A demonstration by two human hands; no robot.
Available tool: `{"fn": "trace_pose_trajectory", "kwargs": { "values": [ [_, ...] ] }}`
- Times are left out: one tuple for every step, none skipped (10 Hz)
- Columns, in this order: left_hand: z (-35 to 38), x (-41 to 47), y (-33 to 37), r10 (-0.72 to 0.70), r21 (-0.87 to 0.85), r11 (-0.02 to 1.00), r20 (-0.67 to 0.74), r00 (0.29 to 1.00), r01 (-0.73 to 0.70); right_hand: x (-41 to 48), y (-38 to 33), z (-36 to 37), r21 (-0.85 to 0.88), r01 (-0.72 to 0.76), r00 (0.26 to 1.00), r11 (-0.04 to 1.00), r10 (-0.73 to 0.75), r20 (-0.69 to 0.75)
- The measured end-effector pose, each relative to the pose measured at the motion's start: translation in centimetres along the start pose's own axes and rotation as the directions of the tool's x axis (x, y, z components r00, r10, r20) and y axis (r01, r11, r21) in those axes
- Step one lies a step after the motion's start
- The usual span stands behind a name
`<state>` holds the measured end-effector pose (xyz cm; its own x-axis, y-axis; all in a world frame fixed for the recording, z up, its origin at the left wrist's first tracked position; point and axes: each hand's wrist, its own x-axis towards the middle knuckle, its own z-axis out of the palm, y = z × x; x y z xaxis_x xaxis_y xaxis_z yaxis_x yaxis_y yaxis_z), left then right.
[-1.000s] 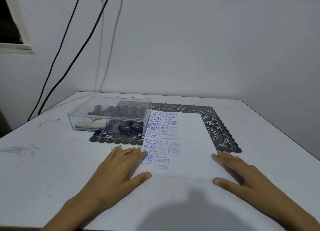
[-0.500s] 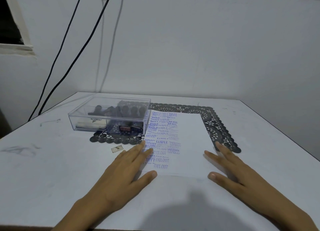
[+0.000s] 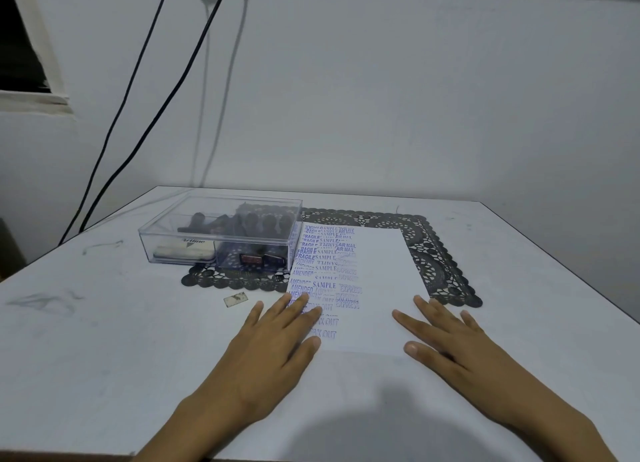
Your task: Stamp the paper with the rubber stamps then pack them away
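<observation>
A white paper (image 3: 377, 288) lies partly on a black lace mat (image 3: 433, 253), its left half covered in blue stamp prints. My left hand (image 3: 273, 343) lies flat with straight fingers on the paper's lower left edge. My right hand (image 3: 446, 337) lies flat on the lower right corner. A clear plastic box (image 3: 221, 233) with its lid on stands left of the paper. Inside it are several black-handled rubber stamps (image 3: 256, 224) and a white ink pad case (image 3: 183, 250).
A small scrap (image 3: 236, 299) lies on the white table (image 3: 104, 323) just left of my left hand. Black cables (image 3: 145, 90) hang down the wall at the back left. The table's right edge runs diagonally past the mat.
Both hands have slid forward and inward along the paper's lower edges, uncovering the small scrap. The paper and box have stayed put.
</observation>
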<state>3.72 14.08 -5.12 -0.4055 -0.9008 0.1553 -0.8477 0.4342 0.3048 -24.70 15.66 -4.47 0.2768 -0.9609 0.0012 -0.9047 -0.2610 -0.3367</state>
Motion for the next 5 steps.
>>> {"fn": "trace_pose_trajectory", "kwargs": {
  "values": [
    [0.1,0.0,0.0,-0.025,0.011,1.0,0.011,1.0,0.025,0.0,-0.1,-0.3,-0.006,-0.015,1.0,1.0,0.015,0.008],
    [0.1,-0.1,0.1,-0.015,-0.011,1.0,-0.01,1.0,0.015,-0.1,-0.3,-0.2,-0.016,-0.004,1.0,1.0,0.004,0.002],
    [-0.1,-0.4,0.2,-0.029,-0.052,0.998,-0.015,0.999,0.029,-0.4,-0.4,-0.2,-0.001,-0.002,1.0,1.0,0.002,-0.016],
    [-0.6,-1.3,0.3,-0.049,-0.175,0.984,-0.111,0.993,0.029,-1.0,-1.0,-0.7,0.076,0.032,0.997,0.997,-0.027,-0.076],
    [-1.0,-2.9,0.6,-0.049,-0.253,0.967,-0.259,0.965,-0.019,-2.6,-2.1,-1.0,0.371,0.044,0.996,0.928,-0.01,-0.094]
  ]
}}
